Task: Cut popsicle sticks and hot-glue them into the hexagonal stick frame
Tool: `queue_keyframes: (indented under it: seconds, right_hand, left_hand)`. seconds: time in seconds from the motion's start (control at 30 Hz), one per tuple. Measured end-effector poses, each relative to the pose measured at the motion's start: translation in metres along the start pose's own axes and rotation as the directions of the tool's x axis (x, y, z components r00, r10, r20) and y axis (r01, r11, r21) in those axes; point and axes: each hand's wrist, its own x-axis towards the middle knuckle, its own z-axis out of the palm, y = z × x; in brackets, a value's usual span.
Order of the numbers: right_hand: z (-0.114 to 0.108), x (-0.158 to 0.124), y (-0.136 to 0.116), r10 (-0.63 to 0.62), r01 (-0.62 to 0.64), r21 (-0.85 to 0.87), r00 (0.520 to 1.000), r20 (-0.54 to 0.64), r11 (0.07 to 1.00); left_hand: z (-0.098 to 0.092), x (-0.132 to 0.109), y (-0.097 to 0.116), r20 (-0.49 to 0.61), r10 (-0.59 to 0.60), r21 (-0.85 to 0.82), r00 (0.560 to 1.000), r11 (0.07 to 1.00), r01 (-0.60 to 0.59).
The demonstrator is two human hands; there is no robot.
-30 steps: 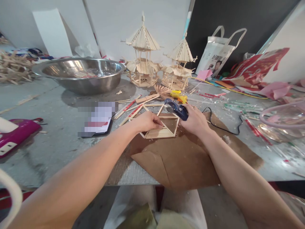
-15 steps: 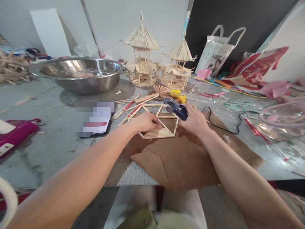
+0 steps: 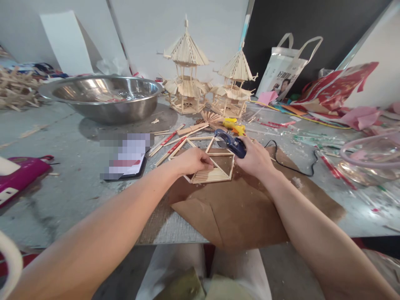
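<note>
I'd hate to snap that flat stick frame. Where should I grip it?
Likely the near slatted side, coming from the front: the stick frame lies flat on brown paper, its sticks packed close there, while the far part is thin open struts.

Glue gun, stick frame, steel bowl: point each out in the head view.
glue gun (image 3: 233, 145): head view, on its blue body.
stick frame (image 3: 210, 176): head view, on the slatted near section.
steel bowl (image 3: 109, 111): head view, on the outer wall.
</note>
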Motion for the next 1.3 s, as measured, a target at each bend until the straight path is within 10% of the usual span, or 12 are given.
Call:
queue_keyframes:
  seconds: [1.07, 1.3]
  right_hand:
    - [-0.003, -0.003, -0.006, -0.087, 0.086, 0.049, 0.996, 0.022, 0.995]
    - [-0.009, 0.003, 0.012, 0.076, -0.075, -0.061, 0.997, 0.008, 0.995]
  left_hand:
    - [0.007, -0.009, 0.014, 0.174, 0.081, 0.029, 0.981, 0.996, -0.088]
    - [0.009, -0.009, 0.014, 0.156, 0.039, -0.020, 0.987, 0.999, -0.037]
